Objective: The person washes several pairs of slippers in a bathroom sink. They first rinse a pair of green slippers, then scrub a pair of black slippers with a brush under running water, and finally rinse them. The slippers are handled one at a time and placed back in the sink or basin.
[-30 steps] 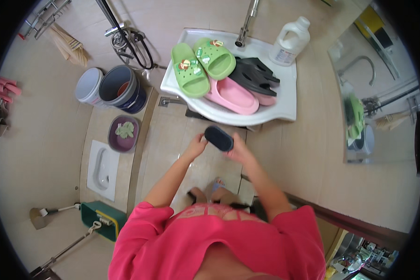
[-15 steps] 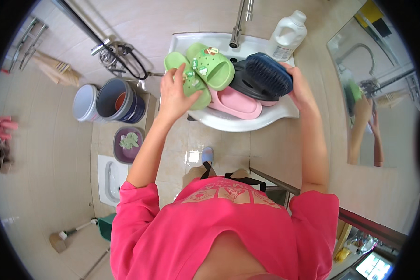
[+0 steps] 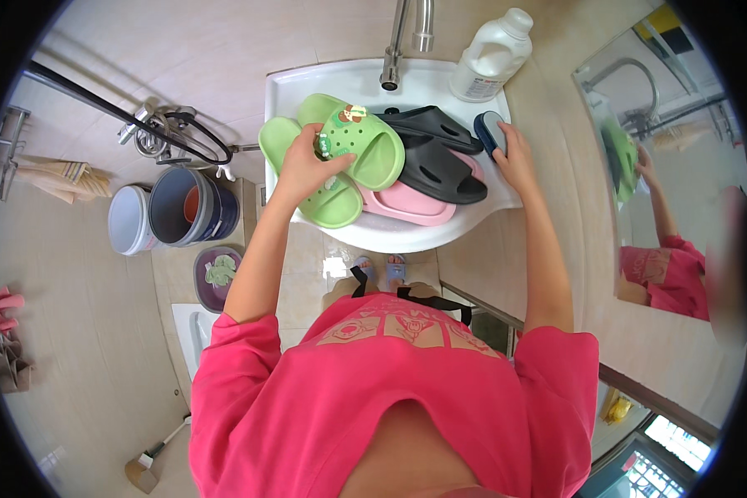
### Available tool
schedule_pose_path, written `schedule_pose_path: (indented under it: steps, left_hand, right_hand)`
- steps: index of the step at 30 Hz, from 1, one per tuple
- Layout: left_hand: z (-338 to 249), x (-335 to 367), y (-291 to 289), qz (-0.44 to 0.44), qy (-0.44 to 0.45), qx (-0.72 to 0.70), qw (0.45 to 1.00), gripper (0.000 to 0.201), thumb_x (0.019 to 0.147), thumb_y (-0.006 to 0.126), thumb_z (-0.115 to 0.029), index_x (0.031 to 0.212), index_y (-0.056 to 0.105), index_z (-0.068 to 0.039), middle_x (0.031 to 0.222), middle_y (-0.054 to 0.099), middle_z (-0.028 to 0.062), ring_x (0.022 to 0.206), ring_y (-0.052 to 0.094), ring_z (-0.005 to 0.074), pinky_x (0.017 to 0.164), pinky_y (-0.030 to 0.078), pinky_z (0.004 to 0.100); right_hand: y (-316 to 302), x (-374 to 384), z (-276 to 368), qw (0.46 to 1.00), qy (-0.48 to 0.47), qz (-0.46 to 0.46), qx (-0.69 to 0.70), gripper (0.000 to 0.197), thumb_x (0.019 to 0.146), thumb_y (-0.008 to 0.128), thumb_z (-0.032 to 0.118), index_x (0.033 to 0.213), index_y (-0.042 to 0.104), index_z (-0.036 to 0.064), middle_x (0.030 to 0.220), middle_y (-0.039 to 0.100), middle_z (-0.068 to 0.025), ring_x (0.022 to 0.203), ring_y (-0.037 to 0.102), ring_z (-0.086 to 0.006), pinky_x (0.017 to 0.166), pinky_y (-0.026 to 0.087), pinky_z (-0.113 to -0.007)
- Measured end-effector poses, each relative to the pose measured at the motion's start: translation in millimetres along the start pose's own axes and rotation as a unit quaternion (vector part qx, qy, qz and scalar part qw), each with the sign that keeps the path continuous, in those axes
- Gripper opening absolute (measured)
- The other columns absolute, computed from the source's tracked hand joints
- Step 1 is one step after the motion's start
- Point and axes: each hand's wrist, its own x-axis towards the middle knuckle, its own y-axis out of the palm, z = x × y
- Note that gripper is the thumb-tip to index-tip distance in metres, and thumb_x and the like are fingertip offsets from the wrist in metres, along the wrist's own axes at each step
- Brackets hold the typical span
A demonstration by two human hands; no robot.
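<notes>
Inside the white washbasin (image 3: pixel 382 236) lies a pile of slippers. Two are light-green clogs, the upper clog (image 3: pixel 373 149) decorated with charms and the lower clog (image 3: pixel 334 206) partly under it. My left hand (image 3: pixel 303 174) has its thumb and fingers curled on the upper clog's side. Black slides (image 3: pixel 440 170) overlap pink slides (image 3: pixel 411 203) to the right of the clogs. At the basin's right side, my right hand (image 3: pixel 516 162) grips a blue-grey scrubbing brush (image 3: pixel 491 133). The brush's bristles are mostly out of sight.
A metal faucet (image 3: pixel 390 70) reaches over the basin. Behind the brush stands a white jug (image 3: pixel 491 58) on the rim. Buckets (image 3: pixel 184 207) and a purple basin (image 3: pixel 210 286) holding green cloth are on the left. A mirror (image 3: pixel 647 166) hangs at right.
My right hand has lowered the brush from over the black slides to the basin's right side, uncovering them. My left hand has shifted from the lower green clog onto the upper one.
</notes>
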Motion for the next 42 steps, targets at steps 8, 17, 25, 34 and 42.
schedule_pose_path:
  steps: [8,17,25,34,42]
  left_hand:
    - [-6,-33,39,-0.119,-0.059,-0.020,0.991,0.062,0.064,0.073,-0.030,0.106,0.045,0.006,0.085,0.062,0.0220,0.077,0.063,0.0312,0.067,0.049,0.0374]
    - [-22,-50,64,-0.247,-0.065,-0.047,0.966,0.062,0.064,0.074,-0.023,0.110,0.043,0.004,0.083,0.062,0.0193,0.076,0.064,0.0276,0.067,0.050,0.0346]
    - [-7,-69,57,-0.164,-0.028,-0.069,0.984,0.073,0.064,0.076,-0.016,0.122,0.036,0.002,0.112,0.049,0.0180,0.103,0.051,0.0265,0.085,0.043,0.0356]
    - [-2,-112,52,-0.033,-0.186,0.106,0.976,0.040,0.064,0.073,-0.024,0.092,0.057,0.001,0.079,0.059,0.0186,0.078,0.059,0.0340,0.070,0.047,0.0390]
    - [25,-108,-12,-0.047,-0.013,0.204,0.978,0.025,0.069,0.065,-0.019,0.084,0.057,-0.001,0.075,0.053,0.0119,0.085,0.052,0.0274,0.089,0.033,0.0401]
  right_hand:
    - [3,74,81,0.988,-0.050,0.053,0.134,0.037,0.076,0.054,0.015,0.110,0.054,0.0004,0.113,0.054,-0.0196,0.106,0.049,-0.0342,0.093,0.037,-0.038]
    - [97,145,146,0.981,-0.044,0.180,0.053,0.037,0.077,0.050,0.017,0.111,0.055,0.0029,0.107,0.058,-0.0185,0.097,0.051,-0.0370,0.088,0.040,-0.040]
    - [55,91,189,0.882,-0.053,0.337,0.326,0.036,0.084,0.054,0.032,0.102,0.060,0.0017,0.095,0.060,-0.0157,0.087,0.058,-0.0233,0.078,0.044,-0.030]
    - [49,70,211,0.918,-0.159,0.320,0.170,0.067,0.065,0.069,0.044,0.114,0.050,0.0021,0.104,0.054,-0.0196,0.096,0.054,-0.0342,0.085,0.043,-0.038]
    - [66,51,244,0.955,-0.102,0.230,0.157,0.070,0.063,0.069,0.049,0.109,0.050,-0.0005,0.101,0.052,-0.0216,0.090,0.057,-0.0353,0.077,0.047,-0.039]
